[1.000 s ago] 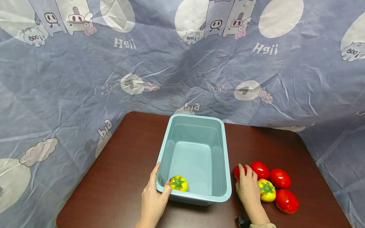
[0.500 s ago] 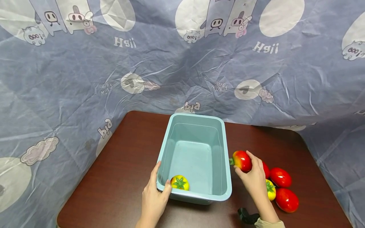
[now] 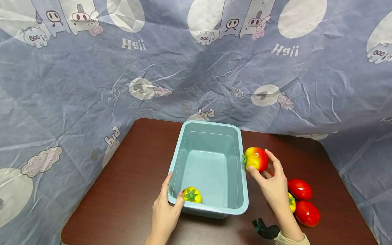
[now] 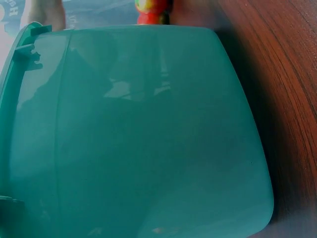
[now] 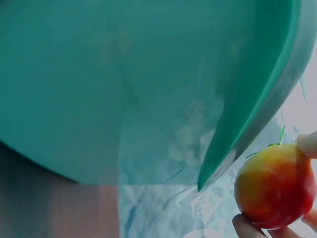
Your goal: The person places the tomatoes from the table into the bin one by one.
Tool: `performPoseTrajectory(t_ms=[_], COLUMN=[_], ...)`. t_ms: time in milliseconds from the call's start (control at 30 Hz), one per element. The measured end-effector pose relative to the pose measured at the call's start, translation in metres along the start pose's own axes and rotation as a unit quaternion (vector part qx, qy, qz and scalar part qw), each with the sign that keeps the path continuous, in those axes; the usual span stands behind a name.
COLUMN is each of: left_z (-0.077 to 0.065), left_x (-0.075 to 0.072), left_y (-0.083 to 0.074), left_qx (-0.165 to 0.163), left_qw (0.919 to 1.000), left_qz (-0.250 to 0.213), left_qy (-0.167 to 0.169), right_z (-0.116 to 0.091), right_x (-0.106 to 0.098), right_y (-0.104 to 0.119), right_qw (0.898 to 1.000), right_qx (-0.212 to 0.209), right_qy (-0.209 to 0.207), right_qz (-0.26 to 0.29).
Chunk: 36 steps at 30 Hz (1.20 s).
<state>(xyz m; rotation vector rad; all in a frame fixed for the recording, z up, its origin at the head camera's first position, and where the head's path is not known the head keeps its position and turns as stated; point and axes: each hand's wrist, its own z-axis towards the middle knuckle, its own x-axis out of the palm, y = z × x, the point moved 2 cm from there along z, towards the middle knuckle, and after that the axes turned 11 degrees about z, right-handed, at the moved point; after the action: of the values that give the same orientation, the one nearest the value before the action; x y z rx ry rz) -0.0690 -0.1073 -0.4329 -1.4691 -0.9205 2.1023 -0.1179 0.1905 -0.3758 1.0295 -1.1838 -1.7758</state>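
Observation:
A light blue-green plastic basin (image 3: 211, 126) stands mid-table; its side wall (image 4: 148, 139) fills most of the left wrist view. My left hand (image 3: 165, 211) holds the basin's near left corner, its thumb over the front rim. Between the thumb and fingers of my right hand (image 3: 274, 183) is a red-and-yellow tomato (image 3: 256, 159) with a green calyx. It is raised beside the basin's right rim, calyx pointing left. In the right wrist view the held tomato (image 5: 275, 186) sits just outside the basin rim (image 5: 267, 109). A yellow tomato (image 3: 192, 195) lies inside at the near left corner.
Right of the basin, red tomatoes (image 3: 307, 213) and a yellow one (image 3: 292, 203) lie in a group, partly behind my right forearm. A black strap-like device (image 3: 264, 229) is by the right wrist. A patterned blue-grey cloth (image 3: 183, 68) hangs behind the dark wooden table (image 3: 122, 197).
My right hand has lifted the tomato off the table from the group, up and to the left toward the basin's right rim, turning its yellow side into view. My left hand stays put.

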Motion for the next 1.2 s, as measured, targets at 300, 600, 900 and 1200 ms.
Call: performPoseTrajectory(t_ms=[300, 600, 900, 1200], left_z=[-0.001, 0.0, 0.0, 0.0], left_x=[0.0, 0.0, 0.001, 0.0], left_y=[0.0, 0.001, 0.001, 0.001], left_qx=[-0.002, 0.002, 0.001, 0.003], left_qw=[1.0, 1.0, 1.0, 0.9999], left_qz=[-0.004, -0.005, -0.005, -0.005], left_qy=[-0.004, -0.005, -0.008, -0.012], right_z=[-0.009, -0.018, -0.028, -0.03], right_x=[0.015, 0.033, 0.048, 0.051], right_y=[0.015, 0.017, 0.015, 0.016], right_qw=[0.994, 0.976, 0.917, 0.906], right_qx=[-0.05, -0.141, -0.282, -0.251], right_qy=[0.1, 0.158, 0.216, 0.249], right_qz=[0.019, -0.056, -0.18, -0.233])
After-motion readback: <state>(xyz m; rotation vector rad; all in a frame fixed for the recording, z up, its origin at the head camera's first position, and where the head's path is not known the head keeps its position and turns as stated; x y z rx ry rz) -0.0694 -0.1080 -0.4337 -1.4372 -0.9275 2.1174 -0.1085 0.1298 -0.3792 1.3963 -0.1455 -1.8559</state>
